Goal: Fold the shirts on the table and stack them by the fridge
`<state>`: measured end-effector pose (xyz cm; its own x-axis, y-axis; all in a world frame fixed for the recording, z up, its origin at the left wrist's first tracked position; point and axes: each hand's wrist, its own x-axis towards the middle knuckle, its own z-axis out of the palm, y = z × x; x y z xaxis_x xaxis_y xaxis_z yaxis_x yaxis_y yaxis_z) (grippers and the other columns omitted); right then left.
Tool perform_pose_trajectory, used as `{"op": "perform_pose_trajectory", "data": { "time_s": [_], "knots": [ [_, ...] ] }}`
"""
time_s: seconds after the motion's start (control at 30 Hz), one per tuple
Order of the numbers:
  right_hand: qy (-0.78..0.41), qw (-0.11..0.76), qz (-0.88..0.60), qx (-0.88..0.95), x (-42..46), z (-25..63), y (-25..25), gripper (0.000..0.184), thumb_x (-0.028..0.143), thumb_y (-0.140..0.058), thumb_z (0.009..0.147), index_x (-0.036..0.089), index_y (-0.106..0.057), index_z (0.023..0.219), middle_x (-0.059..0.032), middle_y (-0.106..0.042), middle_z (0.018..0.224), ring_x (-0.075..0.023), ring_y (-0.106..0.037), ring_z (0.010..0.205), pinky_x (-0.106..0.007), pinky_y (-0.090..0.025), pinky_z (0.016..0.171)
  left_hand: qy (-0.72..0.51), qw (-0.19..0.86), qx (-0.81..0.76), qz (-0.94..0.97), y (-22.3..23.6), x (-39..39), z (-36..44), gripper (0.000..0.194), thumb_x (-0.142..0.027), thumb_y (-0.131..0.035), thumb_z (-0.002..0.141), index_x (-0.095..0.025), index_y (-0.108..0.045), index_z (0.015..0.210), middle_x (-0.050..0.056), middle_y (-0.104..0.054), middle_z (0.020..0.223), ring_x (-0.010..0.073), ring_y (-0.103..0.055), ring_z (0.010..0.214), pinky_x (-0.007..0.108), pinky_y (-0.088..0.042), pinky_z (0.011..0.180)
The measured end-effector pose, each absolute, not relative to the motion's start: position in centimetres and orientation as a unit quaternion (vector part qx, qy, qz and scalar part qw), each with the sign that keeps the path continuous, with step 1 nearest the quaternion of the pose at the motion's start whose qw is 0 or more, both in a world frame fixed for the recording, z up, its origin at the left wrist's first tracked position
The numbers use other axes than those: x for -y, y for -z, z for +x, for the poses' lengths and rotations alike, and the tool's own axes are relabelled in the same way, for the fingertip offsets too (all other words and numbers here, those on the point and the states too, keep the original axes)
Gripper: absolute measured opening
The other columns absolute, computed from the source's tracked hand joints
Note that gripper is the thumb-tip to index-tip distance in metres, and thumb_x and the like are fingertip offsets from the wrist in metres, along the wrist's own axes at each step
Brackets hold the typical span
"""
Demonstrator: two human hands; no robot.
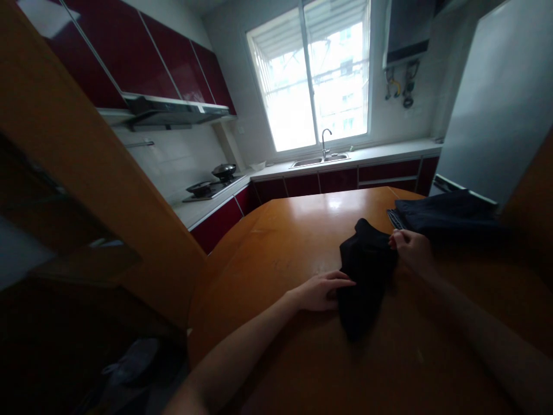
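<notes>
A black cloth garment (367,265), its exact kind unclear, is bunched on the wooden table (242,276) in front of me. At its upper right edge, my right hand (412,248) is closed, pinching the fabric between thumb and fingers. My left hand (319,291) is at the left edge, its fingers reaching over the cloth and the thumb lower down, with a bit of fabric between them. The lower part of the garment hangs loosely to a point on the tabletop.
Folded dark clothes (449,213) lie at the table's right side, beyond my right hand. Behind the table run a counter with a sink (319,160) and a stove (216,187) with pans. A wooden frame (142,230) stands left; a white fridge-like panel (496,104) stands right.
</notes>
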<state>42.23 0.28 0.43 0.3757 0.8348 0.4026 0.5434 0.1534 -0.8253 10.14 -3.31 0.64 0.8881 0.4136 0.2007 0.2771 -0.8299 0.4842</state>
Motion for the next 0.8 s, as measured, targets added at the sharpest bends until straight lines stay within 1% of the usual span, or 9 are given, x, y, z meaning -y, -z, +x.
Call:
{"op": "perform_pose_trajectory", "data": {
  "time_s": [0.1,0.17,0.23,0.3,0.4,0.47,0.57,0.7,0.8],
  "knots": [
    [-0.134,0.523,-0.652,0.533,-0.6,42.8,0.2,0.036,0.043,-0.049,0.088,0.021,-0.069,0.068,-0.0075,-0.073,0.067,-0.0227,-0.068,0.062,-0.033,-0.047,0.060,-0.156,0.161,-0.231,0.947,0.8,3.0,10.7,0.058,-0.013,-0.059,0.087,-0.028,-0.055,0.143,0.010,-0.065,0.121,0.0249,-0.061,0.116,0.038,-0.048,0.103],
    [-0.134,0.521,-0.659,0.526,-0.8,43.1,0.6,0.035,0.043,-0.049,0.087,0.021,-0.069,0.069,-0.0077,-0.073,0.068,-0.0233,-0.069,0.063,-0.033,-0.047,0.062,-0.149,0.150,-0.228,0.950,1.3,2.6,11.1,0.056,-0.010,-0.057,0.088,-0.027,-0.057,0.141,0.009,-0.067,0.118,0.0254,-0.062,0.115,0.040,-0.048,0.103],
    [-0.141,0.519,-0.662,0.522,-1.0,43.4,0.8,0.034,0.042,-0.050,0.087,0.021,-0.069,0.069,-0.0090,-0.074,0.070,-0.0233,-0.069,0.065,-0.034,-0.048,0.064,-0.151,0.183,-0.223,0.946,1.0,2.3,11.2,0.053,-0.012,-0.060,0.087,-0.025,-0.059,0.139,0.010,-0.067,0.122,0.0266,-0.063,0.116,0.041,-0.048,0.103],
    [-0.145,0.519,-0.664,0.519,-1.1,43.6,0.9,0.033,0.042,-0.051,0.087,0.022,-0.069,0.069,-0.0101,-0.074,0.071,-0.0237,-0.070,0.068,-0.034,-0.048,0.067,-0.167,0.271,-0.239,0.917,-0.2,2.1,10.7,0.051,-0.014,-0.064,0.085,-0.022,-0.063,0.135,0.011,-0.068,0.125,0.0283,-0.064,0.117,0.041,-0.048,0.103],
    [-0.153,0.518,-0.662,0.519,-1.0,43.6,0.7,0.031,0.042,-0.053,0.086,0.022,-0.070,0.070,-0.0086,-0.073,0.069,-0.0253,-0.070,0.069,-0.035,-0.049,0.068,-0.202,0.391,-0.271,0.856,-3.9,2.2,8.7,0.051,-0.018,-0.063,0.088,-0.020,-0.061,0.138,0.011,-0.070,0.126,0.0278,-0.067,0.114,0.039,-0.050,0.099],
    [-0.152,0.518,-0.657,0.527,-0.9,43.5,0.5,0.030,0.042,-0.053,0.085,0.022,-0.070,0.071,-0.0070,-0.073,0.069,-0.0254,-0.070,0.069,-0.035,-0.049,0.067,-0.227,0.433,-0.289,0.823,-7.2,2.4,6.7,0.049,-0.021,-0.053,0.094,-0.019,-0.056,0.143,0.012,-0.070,0.126,0.0258,-0.069,0.110,0.038,-0.052,0.096],
    [-0.149,0.519,-0.642,0.545,-0.7,43.0,0.2,0.030,0.042,-0.052,0.085,0.022,-0.070,0.071,-0.0060,-0.073,0.070,-0.0240,-0.070,0.068,-0.034,-0.050,0.064,-0.220,0.538,-0.325,0.746,-12.4,2.5,3.2,0.044,-0.021,-0.055,0.092,-0.017,-0.065,0.134,0.011,-0.070,0.127,0.0273,-0.067,0.115,0.038,-0.052,0.098],
    [-0.164,0.527,-0.628,0.549,-0.4,42.2,-0.1,0.032,0.043,-0.051,0.084,0.022,-0.068,0.069,-0.0065,-0.073,0.067,-0.0232,-0.069,0.065,-0.033,-0.050,0.062,-0.119,0.571,-0.418,0.696,-17.3,-0.3,-0.3,0.044,-0.021,-0.065,0.083,-0.012,-0.069,0.126,0.013,-0.076,0.109,0.0281,-0.072,0.098,0.037,-0.057,0.084],
    [-0.177,0.523,-0.619,0.559,-0.3,41.7,-0.1,0.033,0.046,-0.051,0.083,0.021,-0.068,0.068,-0.0072,-0.073,0.067,-0.0235,-0.069,0.065,-0.033,-0.050,0.062,-0.109,0.512,-0.523,0.673,-19.2,-5.4,-0.7,0.034,-0.022,-0.060,0.089,-0.004,-0.070,0.116,0.013,-0.077,0.092,0.0220,-0.073,0.077,0.035,-0.057,0.076]
  ]
}}
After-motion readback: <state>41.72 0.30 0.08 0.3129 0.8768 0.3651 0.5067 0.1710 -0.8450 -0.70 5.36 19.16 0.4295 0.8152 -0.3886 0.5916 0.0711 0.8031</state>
